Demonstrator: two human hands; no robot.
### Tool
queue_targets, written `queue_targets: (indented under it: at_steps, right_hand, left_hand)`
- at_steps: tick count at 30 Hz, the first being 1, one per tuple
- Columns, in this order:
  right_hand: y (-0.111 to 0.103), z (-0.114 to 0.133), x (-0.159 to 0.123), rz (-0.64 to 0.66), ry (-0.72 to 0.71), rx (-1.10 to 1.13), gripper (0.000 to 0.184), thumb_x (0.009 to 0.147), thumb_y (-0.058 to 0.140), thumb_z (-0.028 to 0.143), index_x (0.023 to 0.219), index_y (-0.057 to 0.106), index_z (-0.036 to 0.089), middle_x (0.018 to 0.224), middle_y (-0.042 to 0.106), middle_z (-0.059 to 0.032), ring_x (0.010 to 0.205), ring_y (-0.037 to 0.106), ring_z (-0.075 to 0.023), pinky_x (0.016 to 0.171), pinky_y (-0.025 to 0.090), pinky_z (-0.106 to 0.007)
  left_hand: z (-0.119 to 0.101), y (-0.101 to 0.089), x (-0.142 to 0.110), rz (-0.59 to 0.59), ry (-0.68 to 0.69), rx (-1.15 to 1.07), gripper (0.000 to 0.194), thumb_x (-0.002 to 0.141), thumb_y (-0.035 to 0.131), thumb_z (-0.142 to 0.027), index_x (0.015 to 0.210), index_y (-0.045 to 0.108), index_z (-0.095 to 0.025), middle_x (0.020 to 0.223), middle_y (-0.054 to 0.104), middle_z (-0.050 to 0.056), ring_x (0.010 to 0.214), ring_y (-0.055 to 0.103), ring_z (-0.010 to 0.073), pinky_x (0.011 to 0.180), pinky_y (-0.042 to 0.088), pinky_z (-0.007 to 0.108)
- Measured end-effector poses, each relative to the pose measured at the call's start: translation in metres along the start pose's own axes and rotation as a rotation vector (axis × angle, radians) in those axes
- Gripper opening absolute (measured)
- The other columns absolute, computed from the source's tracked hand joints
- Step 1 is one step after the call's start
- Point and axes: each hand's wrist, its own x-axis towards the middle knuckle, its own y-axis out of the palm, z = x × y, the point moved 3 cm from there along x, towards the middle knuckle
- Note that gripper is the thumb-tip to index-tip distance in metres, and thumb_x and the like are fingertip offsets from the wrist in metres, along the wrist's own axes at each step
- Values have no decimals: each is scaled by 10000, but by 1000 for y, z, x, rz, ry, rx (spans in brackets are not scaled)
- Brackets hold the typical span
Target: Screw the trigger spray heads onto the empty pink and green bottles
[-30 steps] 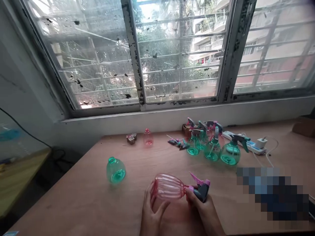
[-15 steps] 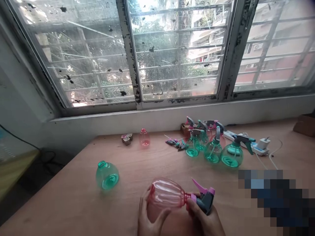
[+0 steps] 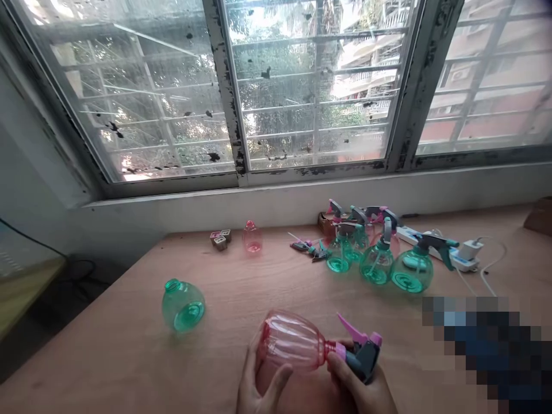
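A clear pink spray bottle (image 3: 293,340) lies sideways in the air between my hands, low in the middle of the view. My left hand (image 3: 261,376) wraps round its base, thumb along the lower side. At the neck, my right hand (image 3: 360,382) is closed on the dark grey spray head (image 3: 363,359) with its pink trigger, thumb on the pink collar. Whether the collar is fully seated on the threads I cannot tell. Left of my hands stands a green bottle (image 3: 183,307) without a spray head. Farther back is a small pink bottle (image 3: 252,238), also headless.
Several green spray bottles (image 3: 377,261) with heads stand at back right. Loose spray heads (image 3: 310,248) lie beside them, near a white power strip (image 3: 463,261) with cables. Small brown blocks (image 3: 220,240) sit at the back left. A blurred-out patch (image 3: 487,351) covers the right front.
My view has shifted slightly, so the green bottle appears farther left. Both hands keep their hold on the pink spray bottle; its spray head sits slightly farther right in view.
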Motion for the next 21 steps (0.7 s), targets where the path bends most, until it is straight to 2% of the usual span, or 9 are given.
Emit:
queue_targets:
  at_steps: [2,5,7,10,12,15,18,21]
  right_hand:
    - [0,-2,2,1,16,41,523,629,812,619,830,693,150,513,629,-13,431,548,-162,435,415,-252]
    - [1,1,0,5,4,29,499,639,809,600,839,696,157,503,621,1,440,554,-165,460,436,-260]
    - [2,5,-2,-8,-14,-18,482,612,829,575,846,713,169,573,680,-18,524,622,-199,543,496,-281]
    - [3,9,-4,-49,-27,-73,490,542,858,570,823,734,188,760,767,-67,713,710,-272,689,554,-317]
    - [3,8,-4,-50,-15,-73,503,551,843,600,808,728,184,693,748,-65,642,696,-263,621,547,-313]
    - [1,4,-1,-38,14,-2,521,610,806,637,810,697,169,539,663,-27,452,587,-191,454,458,-275]
    - [0,4,0,-35,10,18,519,623,804,638,791,687,160,512,636,-13,424,553,-167,442,440,-264]
    - [2,7,-4,-60,3,-60,529,586,821,638,801,716,166,508,642,-14,457,591,-196,479,480,-281]
  left_hand:
    - [1,-1,0,7,22,10,703,627,837,-497,1238,628,-218,1288,675,112,1276,568,347,1152,378,454]
    - [-2,-1,-2,14,56,21,735,576,869,-491,1218,630,-227,1276,679,107,1257,583,353,1132,409,442]
    - [-5,0,-2,16,54,-6,800,560,862,-548,1242,604,-218,1273,676,120,1253,584,358,1111,431,434]
    - [-6,2,0,-24,-11,-62,818,617,804,-616,1276,563,-195,1236,690,140,1195,628,351,1057,481,429]
    - [-6,4,1,-51,-10,-48,782,618,812,-594,1248,588,-190,1219,699,137,1180,638,349,1056,484,424]
    - [-5,5,2,-55,70,20,711,594,852,-512,1206,645,-214,1216,705,107,1226,608,348,1121,424,422]
    - [-5,5,-1,-43,93,57,705,598,860,-466,1228,635,-241,1238,695,90,1247,591,346,1147,391,437]
    - [-4,4,-4,-20,58,49,798,562,878,-493,1256,585,-228,1254,679,107,1252,579,358,1131,400,454]
